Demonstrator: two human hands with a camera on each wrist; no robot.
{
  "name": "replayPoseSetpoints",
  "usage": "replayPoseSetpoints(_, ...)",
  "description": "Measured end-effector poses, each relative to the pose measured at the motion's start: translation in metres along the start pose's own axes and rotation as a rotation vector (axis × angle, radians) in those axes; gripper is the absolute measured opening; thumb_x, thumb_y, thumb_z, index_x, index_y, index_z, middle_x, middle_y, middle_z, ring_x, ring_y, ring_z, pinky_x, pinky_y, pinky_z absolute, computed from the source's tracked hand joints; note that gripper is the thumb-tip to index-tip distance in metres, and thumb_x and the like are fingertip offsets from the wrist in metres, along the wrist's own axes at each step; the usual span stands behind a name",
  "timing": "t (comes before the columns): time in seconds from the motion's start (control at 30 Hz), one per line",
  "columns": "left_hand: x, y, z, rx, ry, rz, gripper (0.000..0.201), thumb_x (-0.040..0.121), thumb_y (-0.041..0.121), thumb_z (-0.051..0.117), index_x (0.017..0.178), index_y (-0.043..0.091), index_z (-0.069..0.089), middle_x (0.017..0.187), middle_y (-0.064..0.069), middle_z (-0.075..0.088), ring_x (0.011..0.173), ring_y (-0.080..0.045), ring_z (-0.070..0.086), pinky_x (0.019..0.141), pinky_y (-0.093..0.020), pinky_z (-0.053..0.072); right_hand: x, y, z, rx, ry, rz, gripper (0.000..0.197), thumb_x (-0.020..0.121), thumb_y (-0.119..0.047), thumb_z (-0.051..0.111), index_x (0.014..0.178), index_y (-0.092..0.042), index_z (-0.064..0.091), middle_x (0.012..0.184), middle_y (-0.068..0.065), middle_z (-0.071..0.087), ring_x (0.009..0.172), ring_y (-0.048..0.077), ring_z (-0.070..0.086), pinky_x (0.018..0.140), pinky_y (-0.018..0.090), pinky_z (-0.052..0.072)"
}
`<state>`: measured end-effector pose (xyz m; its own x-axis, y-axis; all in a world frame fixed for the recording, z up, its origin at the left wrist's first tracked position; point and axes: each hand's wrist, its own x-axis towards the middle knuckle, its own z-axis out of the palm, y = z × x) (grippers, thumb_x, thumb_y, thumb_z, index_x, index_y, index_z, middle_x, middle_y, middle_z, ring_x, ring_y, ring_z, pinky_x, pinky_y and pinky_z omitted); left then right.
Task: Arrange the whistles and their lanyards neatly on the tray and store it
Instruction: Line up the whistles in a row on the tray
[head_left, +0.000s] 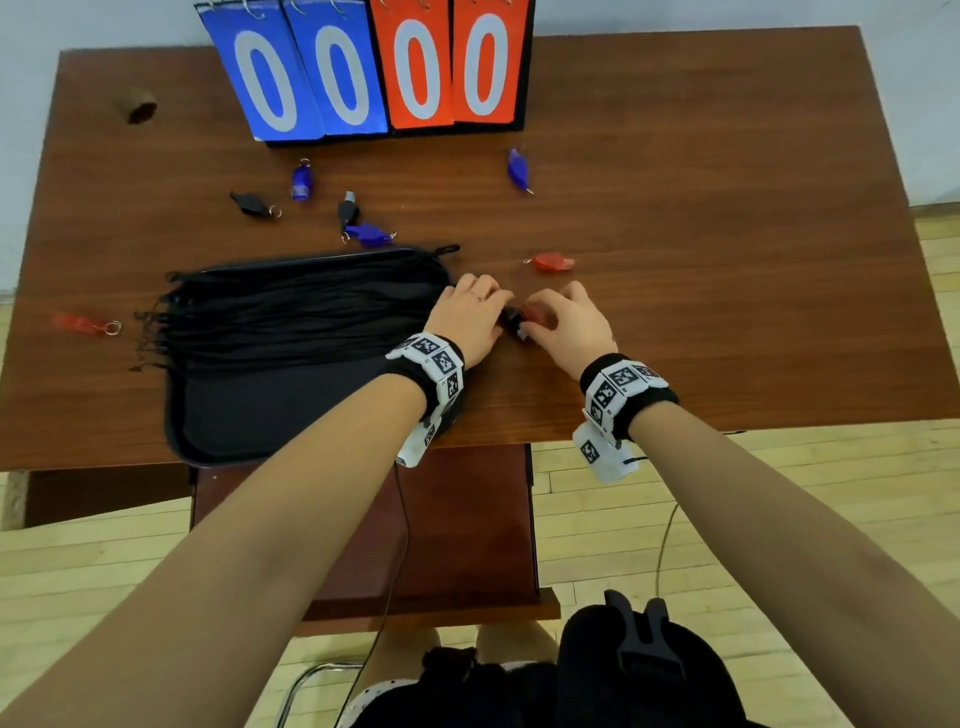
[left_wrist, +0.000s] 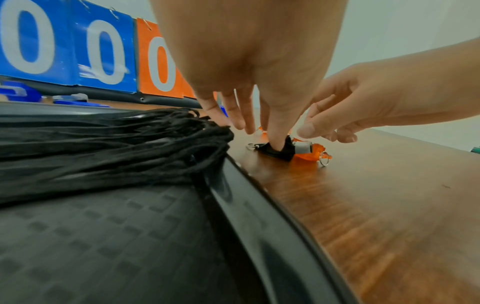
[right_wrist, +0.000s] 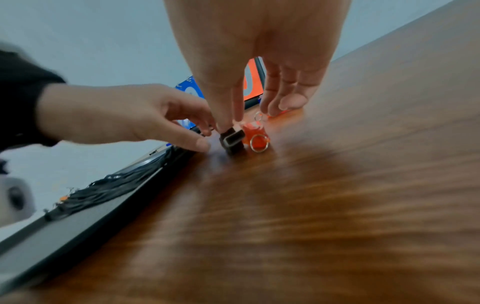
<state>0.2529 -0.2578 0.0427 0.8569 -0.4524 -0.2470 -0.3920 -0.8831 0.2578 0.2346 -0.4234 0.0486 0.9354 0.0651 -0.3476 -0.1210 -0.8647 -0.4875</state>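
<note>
Now | left hand (head_left: 470, 317) grip: pinches black whistle (left_wrist: 276, 151) | right hand (head_left: 569, 325) grip: holds orange whistle (left_wrist: 307, 155) | both on table (head_left: 701, 260)

scoreboard (head_left: 374, 73) blue "00", red "00"

My head view looks steeply down on the table (head_left: 675, 218), scoreboard (head_left: 363, 67) at 12 o'clock. My wrist views sit low and close, aimed toward 12 o'clock. All three share the black whistle (left_wrist: 275, 152) beside the tray (right_wrist: 78, 226).
</note>
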Motion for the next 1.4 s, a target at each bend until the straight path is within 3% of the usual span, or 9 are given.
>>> replayPoseSetpoints(0.1,0.010,0.003,0.004,0.071,-0.042,0.003,0.039,0.090,0.029,0.055,0.127,0.017,0.049,0.129,-0.006,0.044,0.122,-0.028,0.036,0.098,-0.040,0.033,-0.002,0.002,0.007,-0.058,0.005,-0.079,0.033,0.087,-0.038,0.061,0.116,-0.024,0.059,0.104,0.001,0.041,0.096,0.023,0.051,0.080,0.036,0.048)
replayPoseSetpoints(0.3,0.010,0.005,0.012,0.072,-0.003,0.034,0.033,0.091,0.034,0.054,0.119,0.018,0.053,0.123,-0.002,0.051,0.119,-0.025,0.040,0.095,-0.039,0.031,-0.006,0.004,0.012,-0.088,0.037,-0.137,0.036,0.087,-0.037,0.062,0.119,-0.020,0.061,0.111,0.009,0.043,0.102,0.025,0.046,0.079,0.037,0.047)
replayPoseSetpoints(0.53,-0.002,0.000,-0.017,-0.103,0.082,-0.039,0.036,0.091,0.046,0.051,0.116,0.022,0.060,0.112,0.002,0.062,0.109,-0.021,0.046,0.088,-0.036,0.033,-0.008,-0.013,-0.012,0.127,0.012,-0.117,0.033,0.089,-0.030,0.062,0.119,-0.016,0.064,0.118,0.007,0.053,0.113,0.022,0.048,0.096,0.033,0.041)
replayPoseSetpoints(0.73,-0.034,-0.010,-0.055,-0.237,0.151,-0.081,0.036,0.095,0.038,0.048,0.127,0.024,0.057,0.113,-0.001,0.061,0.114,-0.024,0.046,0.093,-0.039,0.034,-0.016,-0.049,-0.037,0.454,-0.062,-0.114,0.030,0.088,-0.018,0.064,0.118,-0.013,0.065,0.109,0.002,0.066,0.097,0.011,0.059,0.089,0.026,0.046)
replayPoseSetpoints(0.9,-0.080,-0.034,-0.075,-0.464,0.239,-0.197,0.034,0.093,0.028,0.053,0.126,0.021,0.059,0.109,-0.006,0.064,0.107,-0.024,0.053,0.095,-0.043,0.042,-0.017,-0.099,-0.037,0.716,-0.091,-0.105,0.026,0.088,-0.007,0.063,0.114,0.000,0.063,0.082,0.004,0.066,0.060,0.000,0.063,0.061,0.013,0.051)
replayPoseSetpoints(0.97,-0.101,-0.047,-0.081,-0.626,0.278,-0.265,0.033,0.092,0.024,0.057,0.123,0.018,0.062,0.114,-0.004,0.066,0.107,-0.018,0.058,0.096,-0.031,0.044,-0.015,-0.122,-0.028,0.759,-0.116,-0.106,0.027,0.087,-0.004,0.064,0.113,0.002,0.061,0.081,0.007,0.065,0.056,-0.001,0.063,0.058,0.012,0.049)
replayPoseSetpoints(1.07,-0.134,-0.071,-0.082,-0.764,0.305,-0.395,0.032,0.088,0.024,0.064,0.117,0.012,0.065,0.109,-0.001,0.068,0.098,-0.009,0.060,0.085,-0.019,0.042,-0.013,-0.159,-0.004,0.800,-0.167,-0.091,0.021,0.085,-0.003,0.066,0.105,-0.003,0.061,0.086,0.012,0.065,0.058,0.003,0.065,0.061,0.014,0.052)
replayPoseSetpoints(1.27,-0.187,-0.125,-0.062,-0.929,0.366,-0.626,0.022,0.081,0.024,0.072,0.097,0.013,0.061,0.086,0.001,0.066,0.079,-0.011,0.062,0.075,-0.024,0.050,-0.022,-0.227,0.054,0.877,-0.287,-0.035,0.030,0.084,0.003,0.064,0.114,0.007,0.060,0.095,0.013,0.064,0.081,0.017,0.064,0.076,0.024,0.056)
replayPoseSetpoints(1.4,-0.220,-0.156,-0.040,-0.953,0.316,-0.684,0.021,0.081,0.024,0.072,0.094,0.014,0.060,0.087,-0.004,0.069,0.082,-0.017,0.066,0.077,-0.031,0.052,-0.034,-0.256,0.100,0.812,-0.355,-0.009,0.032,0.084,0.004,0.063,0.117,0.002,0.060,0.082,0.009,0.061,0.073,0.017,0.061,0.067,0.019,0.056)
